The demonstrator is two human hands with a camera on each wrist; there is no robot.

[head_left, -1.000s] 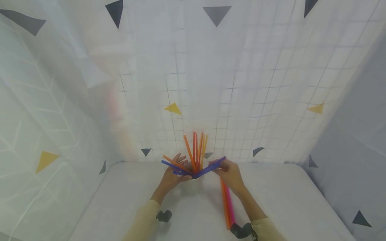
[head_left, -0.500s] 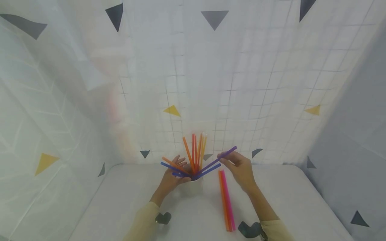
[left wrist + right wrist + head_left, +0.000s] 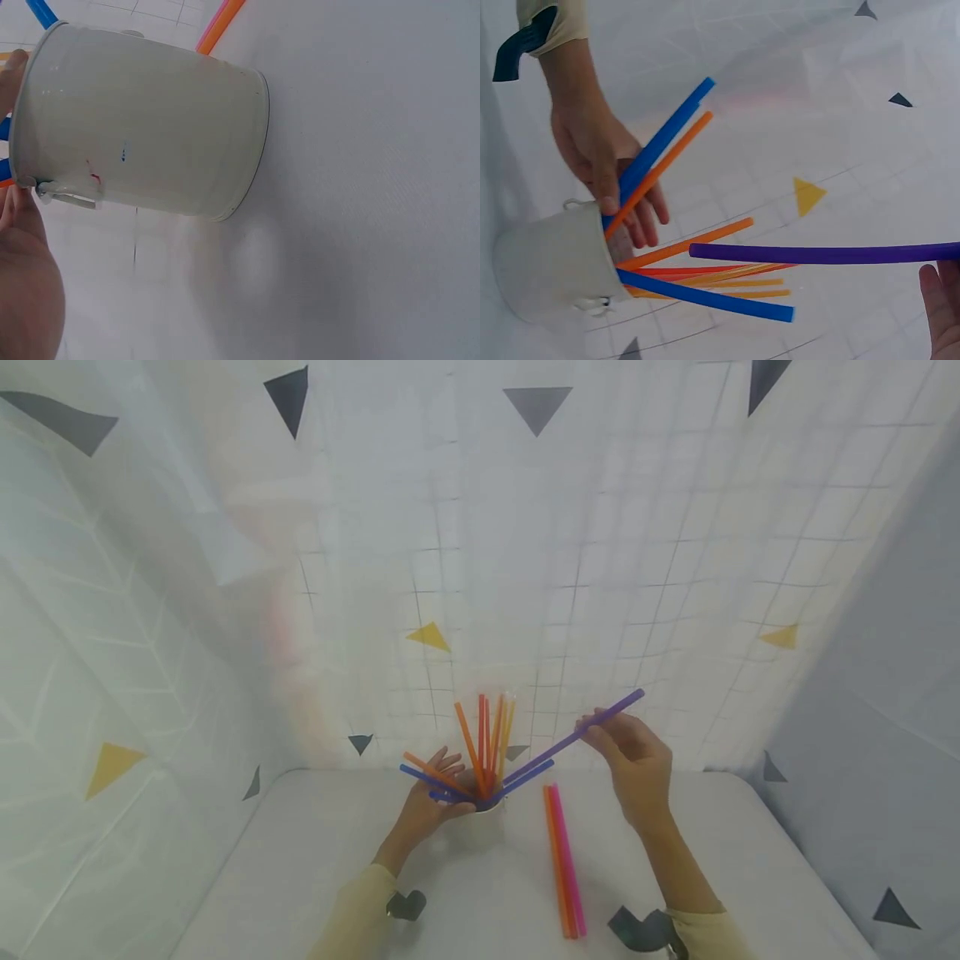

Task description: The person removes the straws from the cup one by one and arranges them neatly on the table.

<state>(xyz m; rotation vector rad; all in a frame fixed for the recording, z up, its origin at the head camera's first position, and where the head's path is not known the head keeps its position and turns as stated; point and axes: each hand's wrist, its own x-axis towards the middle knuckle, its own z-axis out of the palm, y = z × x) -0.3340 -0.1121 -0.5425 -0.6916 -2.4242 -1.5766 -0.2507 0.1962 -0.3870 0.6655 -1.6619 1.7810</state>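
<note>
My right hand [image 3: 636, 758] pinches a purple straw [image 3: 592, 727], clear of the bucket [image 3: 480, 823]; left hand [image 3: 429, 800] grips the bucket rim. Two straws [image 3: 564, 860] lie on the counter [image 3: 300, 860].

One white bucket [image 3: 480, 823] stands on the tabletop [image 3: 315, 877]. One purple straw [image 3: 577, 737] is raised clear of it. Two straws lie flat on the tabletop side by side, one orange [image 3: 557, 868] and one pink [image 3: 569, 860]. In the bucket I count three blue straws [image 3: 528, 777]; the orange, red and yellow ones bunched upright in the middle [image 3: 487, 735] overlap too much for a sure number, roughly six or seven. Two hands are in view, one left hand [image 3: 426, 806] and one right hand [image 3: 637, 768]. There are two dark wrist straps [image 3: 405, 906], one on each arm.
</note>
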